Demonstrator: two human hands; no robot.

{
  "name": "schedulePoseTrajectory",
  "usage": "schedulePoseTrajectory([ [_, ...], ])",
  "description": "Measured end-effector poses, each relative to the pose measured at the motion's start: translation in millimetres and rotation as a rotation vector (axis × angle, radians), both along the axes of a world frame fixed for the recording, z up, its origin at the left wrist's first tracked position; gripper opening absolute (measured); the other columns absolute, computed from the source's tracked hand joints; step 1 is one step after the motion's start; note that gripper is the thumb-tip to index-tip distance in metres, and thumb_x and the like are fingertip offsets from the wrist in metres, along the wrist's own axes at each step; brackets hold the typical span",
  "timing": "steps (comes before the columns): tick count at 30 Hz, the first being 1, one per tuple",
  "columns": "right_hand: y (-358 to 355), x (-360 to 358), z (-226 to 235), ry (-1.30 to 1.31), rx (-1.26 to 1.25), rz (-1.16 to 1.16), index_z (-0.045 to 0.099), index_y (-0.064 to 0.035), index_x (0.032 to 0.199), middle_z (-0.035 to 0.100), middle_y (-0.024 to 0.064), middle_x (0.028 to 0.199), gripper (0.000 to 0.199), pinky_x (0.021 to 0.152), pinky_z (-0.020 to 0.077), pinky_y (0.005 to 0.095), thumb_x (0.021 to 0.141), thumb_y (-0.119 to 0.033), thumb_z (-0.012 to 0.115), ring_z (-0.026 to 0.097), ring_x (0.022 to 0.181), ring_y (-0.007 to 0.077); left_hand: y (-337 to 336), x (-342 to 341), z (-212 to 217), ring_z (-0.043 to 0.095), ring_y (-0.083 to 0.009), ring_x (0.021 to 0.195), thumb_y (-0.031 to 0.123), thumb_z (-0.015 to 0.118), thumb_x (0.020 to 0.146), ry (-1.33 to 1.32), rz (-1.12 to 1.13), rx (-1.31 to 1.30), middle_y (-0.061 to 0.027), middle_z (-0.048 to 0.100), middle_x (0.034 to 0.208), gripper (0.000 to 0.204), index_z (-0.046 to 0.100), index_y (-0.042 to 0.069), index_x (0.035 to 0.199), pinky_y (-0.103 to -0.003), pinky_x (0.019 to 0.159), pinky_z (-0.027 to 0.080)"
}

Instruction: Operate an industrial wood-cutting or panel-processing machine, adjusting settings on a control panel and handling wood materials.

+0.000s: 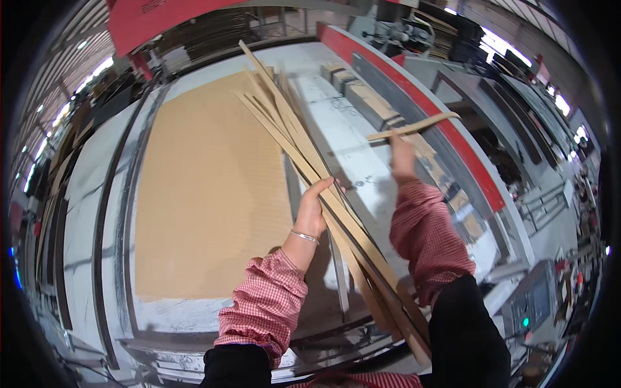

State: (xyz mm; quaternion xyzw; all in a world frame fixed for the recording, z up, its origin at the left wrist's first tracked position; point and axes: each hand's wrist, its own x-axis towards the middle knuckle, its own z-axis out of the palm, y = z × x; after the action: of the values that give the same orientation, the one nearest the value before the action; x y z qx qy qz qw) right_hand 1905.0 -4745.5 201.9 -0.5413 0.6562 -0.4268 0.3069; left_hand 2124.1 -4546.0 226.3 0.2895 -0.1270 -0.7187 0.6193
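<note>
My left hand [314, 208], with a silver bangle at the wrist, is closed round a bundle of long tan cardboard strips [354, 238]. The strips fan out at their far ends and run down past my right sleeve. To the right, my right hand [402, 155], slightly blurred, grips a short, slightly curved cardboard strip [424, 123] held crosswise. A large flat tan cardboard sheet [210, 187] lies on the white machine table [178, 313], left of the bundle.
Along the table's right side lies a row of brown blocks with dark bands [370, 103]. Behind it runs a red and grey machine beam [446, 145]. A control panel [530, 304] with a green light stands at lower right. Dark rails [107, 226] cross the table's left part.
</note>
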Motion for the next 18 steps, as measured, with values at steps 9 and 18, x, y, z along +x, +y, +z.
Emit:
schedulePoseTrajectory([
  [9, -128.6, -81.2, -76.2, -1.395, 0.057, -0.011, 0.054, -0.0053, 0.100, 0.057, 0.0090, 0.084, 0.016, 0.070, 0.0543, 0.0338, 0.090, -0.015, 0.060, 0.060, 0.077, 0.0219, 3.5, 8.9, -24.8, 0.064, -0.0170, 0.071, 0.025, 0.061, 0.086, 0.118, -0.077, -0.093, -0.0093, 0.066, 0.082, 0.030, 0.064, 0.002, 0.105, -0.031, 0.061, 0.055],
  [18, 172.7, 26.0, 81.3, -0.095, -0.096, 1.249, 0.056, -0.0032, 0.102, 0.051, -0.0001, 0.062, 0.024, 0.046, 0.0394, 0.0264, 0.098, -0.024, 0.046, 0.048, 0.051, 0.0086, 46.2, 42.3, 21.5, 0.062, -0.0139, 0.065, 0.024, 0.061, 0.087, 0.188, -0.022, -0.194, -0.0037, 0.063, 0.078, 0.031, 0.062, 0.002, 0.108, -0.030, 0.059, 0.055],
])
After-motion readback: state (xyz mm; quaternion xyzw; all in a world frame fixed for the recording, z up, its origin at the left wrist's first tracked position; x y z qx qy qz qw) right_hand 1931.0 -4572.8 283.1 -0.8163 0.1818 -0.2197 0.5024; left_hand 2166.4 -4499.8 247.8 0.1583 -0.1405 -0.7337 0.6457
